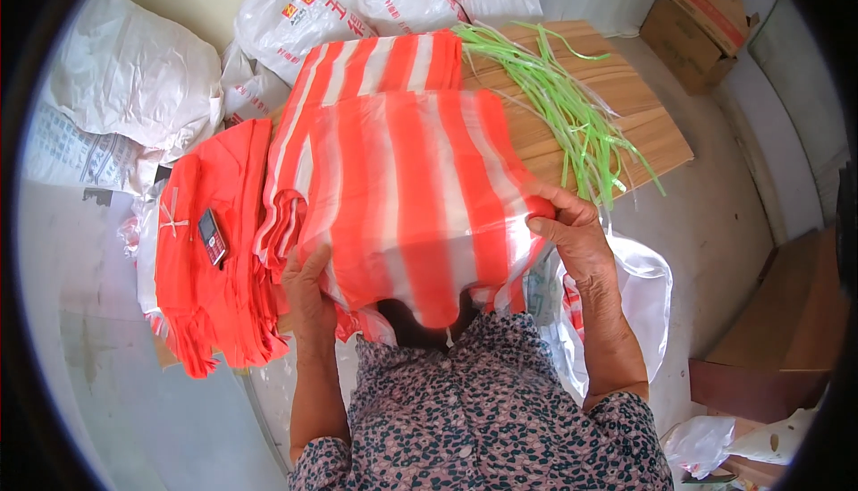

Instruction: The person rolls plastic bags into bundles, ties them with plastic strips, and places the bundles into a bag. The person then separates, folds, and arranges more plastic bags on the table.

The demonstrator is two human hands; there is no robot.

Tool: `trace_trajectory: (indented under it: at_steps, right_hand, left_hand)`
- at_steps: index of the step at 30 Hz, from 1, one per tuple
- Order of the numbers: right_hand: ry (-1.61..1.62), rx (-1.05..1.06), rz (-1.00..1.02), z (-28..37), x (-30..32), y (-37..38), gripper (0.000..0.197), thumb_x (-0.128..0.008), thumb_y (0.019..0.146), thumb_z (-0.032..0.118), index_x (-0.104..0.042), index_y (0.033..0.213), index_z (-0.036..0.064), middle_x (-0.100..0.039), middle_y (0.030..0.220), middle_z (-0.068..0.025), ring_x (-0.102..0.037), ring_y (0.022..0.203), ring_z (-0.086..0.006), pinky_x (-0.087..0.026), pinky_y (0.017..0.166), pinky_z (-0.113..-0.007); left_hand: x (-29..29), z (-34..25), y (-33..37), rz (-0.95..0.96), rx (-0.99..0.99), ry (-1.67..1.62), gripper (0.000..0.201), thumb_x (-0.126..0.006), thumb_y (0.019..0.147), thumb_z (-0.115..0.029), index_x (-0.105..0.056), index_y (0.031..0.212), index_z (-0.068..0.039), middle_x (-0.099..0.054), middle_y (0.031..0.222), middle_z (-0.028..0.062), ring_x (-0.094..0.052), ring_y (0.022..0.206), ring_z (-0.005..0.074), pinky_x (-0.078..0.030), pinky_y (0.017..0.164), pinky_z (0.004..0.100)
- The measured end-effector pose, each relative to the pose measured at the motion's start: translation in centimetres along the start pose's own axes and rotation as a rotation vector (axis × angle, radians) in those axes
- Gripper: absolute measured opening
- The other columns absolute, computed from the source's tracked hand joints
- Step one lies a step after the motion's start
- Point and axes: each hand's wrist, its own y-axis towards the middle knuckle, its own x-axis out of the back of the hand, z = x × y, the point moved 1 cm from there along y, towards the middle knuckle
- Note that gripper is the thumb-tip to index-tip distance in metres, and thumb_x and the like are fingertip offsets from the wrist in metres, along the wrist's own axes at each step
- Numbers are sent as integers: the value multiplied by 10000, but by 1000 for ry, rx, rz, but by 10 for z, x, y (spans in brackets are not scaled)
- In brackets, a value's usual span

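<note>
A red-and-white striped plastic vest bag (407, 196) is spread out in front of my chest, over the table's near edge. My right hand (572, 232) pinches its right edge between thumb and fingers. At the lower left edge of the bag, my left hand (310, 290) is closed on the plastic, its fingertips partly hidden. Behind lies a stack of similar striped bags (380, 67), and their folded edges show on the left. Beside them is a pile of plain red bags (234, 178), with a small keypad phone (213, 237) and a white tied strip (173, 214) on top.
Green and clear plastic strips (563, 98) lie on the wooden tabletop (657, 125). Stuffed white sacks (134, 71) line the back and left. An open white bag (648, 285) hangs beside my right arm. Cardboard boxes (697, 31) stand at the far right, and a brown panel (769, 321) leans nearer.
</note>
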Motion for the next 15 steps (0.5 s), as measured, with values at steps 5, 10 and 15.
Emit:
trace_trajectory:
  at_steps: [5,10,15]
  right_hand:
    - [-114,-111,-74,1,8,4,262,-688,793,-23,-684,1052,13,-686,988,-42,-622,901,-133,-490,857,-267]
    - [18,-32,-101,11,3,15,189,-659,828,4,-704,1010,25,-693,923,-40,-608,789,-101,-489,728,-228]
    - [27,-4,-9,38,2,45,203,-659,833,20,-678,1032,-9,-688,966,-84,-637,886,-163,-516,840,-295]
  left_hand:
    - [-38,-18,-14,-77,-291,-11,316,-602,849,62,-600,1162,23,-656,1047,62,-610,961,144,-507,845,266]
    - [-10,-26,0,58,-276,223,248,-607,868,14,-627,1114,40,-660,1032,63,-604,936,124,-484,837,238]
    - [-26,-65,22,186,-109,224,269,-639,842,6,-630,1108,46,-661,1030,79,-607,921,137,-477,839,249]
